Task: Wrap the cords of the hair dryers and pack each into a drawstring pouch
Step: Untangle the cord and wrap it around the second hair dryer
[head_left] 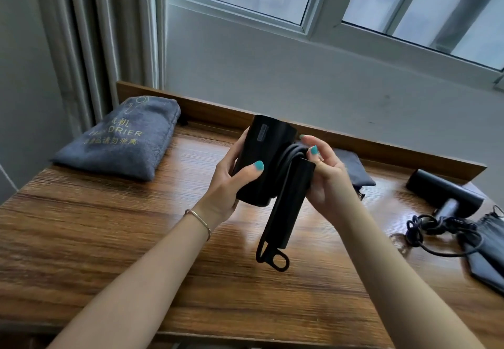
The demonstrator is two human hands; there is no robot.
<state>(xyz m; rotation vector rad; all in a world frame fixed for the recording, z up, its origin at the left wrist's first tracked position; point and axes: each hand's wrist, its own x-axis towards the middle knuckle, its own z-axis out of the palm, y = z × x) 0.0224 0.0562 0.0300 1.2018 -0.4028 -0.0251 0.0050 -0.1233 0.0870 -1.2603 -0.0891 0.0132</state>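
I hold a black hair dryer (261,157) above the wooden table (109,226). My left hand (229,185) grips its barrel, thumb across the front. My right hand (324,179) grips the top of the folded handle and pinches the black cord (293,155) coiled around the joint. A loop of cord with the plug (275,258) hangs below the handle. A second black hair dryer (444,196) lies at the right with its cord (436,231) tangled beside it. A flat grey pouch (351,166) lies behind my right hand.
A filled grey drawstring pouch (122,141) printed "HAIR DRIER" lies at the back left. Another flat grey pouch (488,256) lies at the right edge under the loose cord. A raised wooden lip (381,141) runs along the table's back, below a window.
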